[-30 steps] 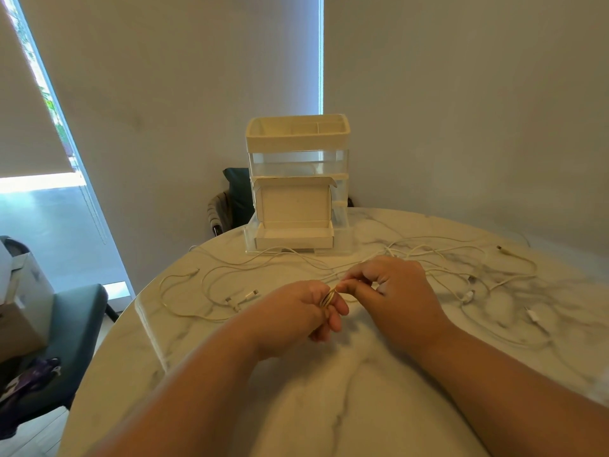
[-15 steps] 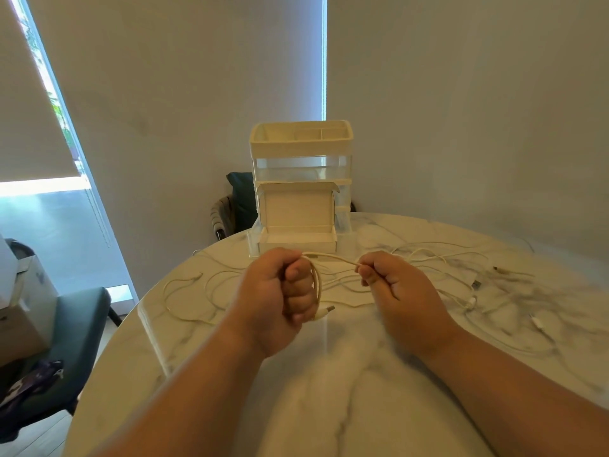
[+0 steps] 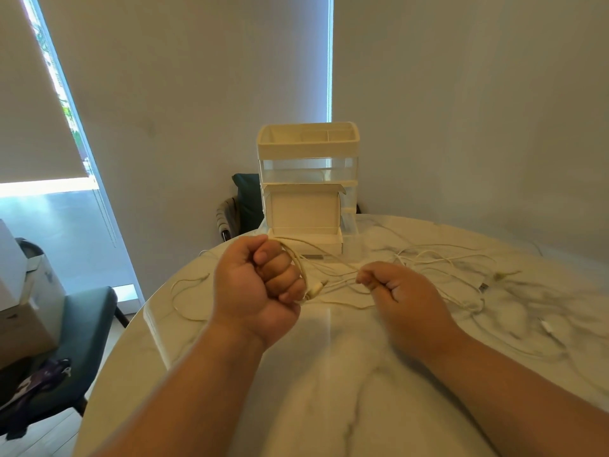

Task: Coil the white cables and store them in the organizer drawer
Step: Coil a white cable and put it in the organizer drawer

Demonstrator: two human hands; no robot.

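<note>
The left hand (image 3: 260,288) is making a fist above the table (image 3: 329,374). One white cable (image 3: 301,265) is running in a loop round its curled fingers, and the plug (image 3: 315,287) is hanging out just under the little finger. A little to the right, the right hand (image 3: 400,293) is pinching the same cable at its fingertips. The strand between the two hands is looking nearly tight.

To wrap well, I think the right hand should be feeding the cable with light tension only and letting it slide through the pinch. Then each turn is lying beside the last one and not crossing it. The plug should be left free, not trapped under a turn.

The other cables (image 3: 438,258) are lying tangled on the table, mostly right of the hands, with some more on the left. The held cable is going into this tangle, so it may be dragging others along. In my judgement this is the main obstacle. The organizer (image 3: 308,150) is standing at the far edge, and its bottom drawer (image 3: 306,240) is seeming pulled out. A chair (image 3: 85,321) is standing left of the table.
</note>
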